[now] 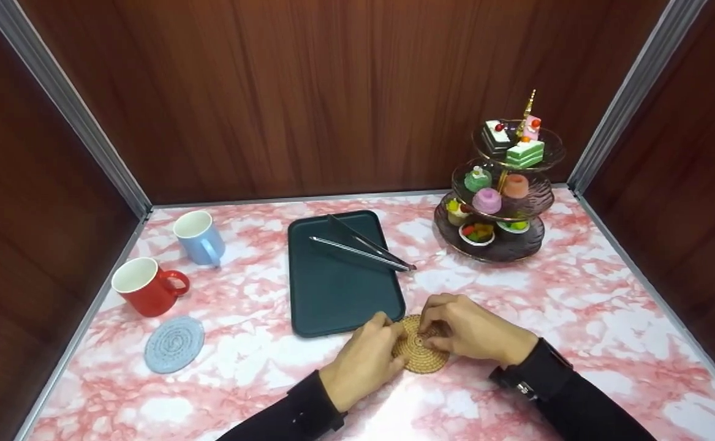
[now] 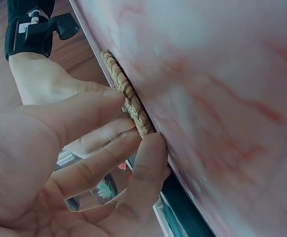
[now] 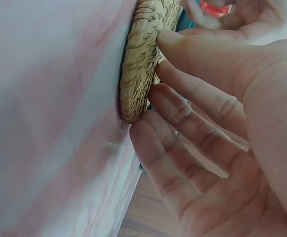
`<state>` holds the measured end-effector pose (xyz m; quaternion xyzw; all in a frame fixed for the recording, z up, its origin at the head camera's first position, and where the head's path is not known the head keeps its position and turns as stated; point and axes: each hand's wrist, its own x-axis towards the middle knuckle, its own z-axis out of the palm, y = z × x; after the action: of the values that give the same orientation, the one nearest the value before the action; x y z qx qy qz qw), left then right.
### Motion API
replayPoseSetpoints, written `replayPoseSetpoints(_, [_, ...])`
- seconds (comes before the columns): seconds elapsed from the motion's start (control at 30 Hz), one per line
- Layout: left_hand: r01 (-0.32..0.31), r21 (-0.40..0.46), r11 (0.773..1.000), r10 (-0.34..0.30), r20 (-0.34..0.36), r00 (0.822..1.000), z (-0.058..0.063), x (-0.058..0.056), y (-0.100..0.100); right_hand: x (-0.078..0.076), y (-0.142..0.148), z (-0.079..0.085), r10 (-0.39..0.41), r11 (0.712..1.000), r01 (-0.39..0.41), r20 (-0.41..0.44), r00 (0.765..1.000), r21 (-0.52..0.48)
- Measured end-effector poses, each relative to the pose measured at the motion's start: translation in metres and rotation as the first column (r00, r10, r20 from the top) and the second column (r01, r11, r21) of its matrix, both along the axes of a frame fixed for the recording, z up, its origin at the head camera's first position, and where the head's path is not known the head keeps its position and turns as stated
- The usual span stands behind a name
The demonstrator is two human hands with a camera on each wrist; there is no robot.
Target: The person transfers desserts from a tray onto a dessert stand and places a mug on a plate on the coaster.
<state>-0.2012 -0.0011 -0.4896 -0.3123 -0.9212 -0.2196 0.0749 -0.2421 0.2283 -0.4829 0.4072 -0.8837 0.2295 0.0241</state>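
A round woven straw coaster lies on the marbled tabletop, just in front of the dark tray's near right corner. My left hand is at its left side, with thumb and fingers spread along the braided edge. From the right, my right hand reaches over the coaster. In the right wrist view its thumb touches the coaster's top, while the other fingers rest loosely against the rim. Neither hand's fingers are closed around the coaster.
Metal tongs lie across the tray. A three-tier stand with small cakes stands at the back right. At the left are a blue mug, a red mug and a grey-blue coaster. Wooden panels enclose the table.
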Motion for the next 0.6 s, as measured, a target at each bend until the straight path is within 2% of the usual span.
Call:
replayPoseSetpoints(0.27, [0.029, 0.01, 1.0, -0.029, 0.006, 1.0, 0.001, 0.001, 0.004, -0.004, 0.016, 0.0, -0.026, 1.0, 0.026, 0.027, 0.999, -0.002])
replayPoseSetpoints(0.47, [0.04, 0.036, 0.999, -0.04, 0.01, 0.999, 0.002, 0.002, 0.002, -0.008, 0.031, 0.0, -0.079, 0.997, 0.079, -0.014, 0.997, 0.011])
replayPoseSetpoints(0.6, [0.039, 0.048, 0.998, -0.04, 0.013, 0.999, 0.003, 0.001, 0.0, -0.011, 0.04, 0.0, -0.117, 0.993, 0.117, -0.009, 0.993, 0.014])
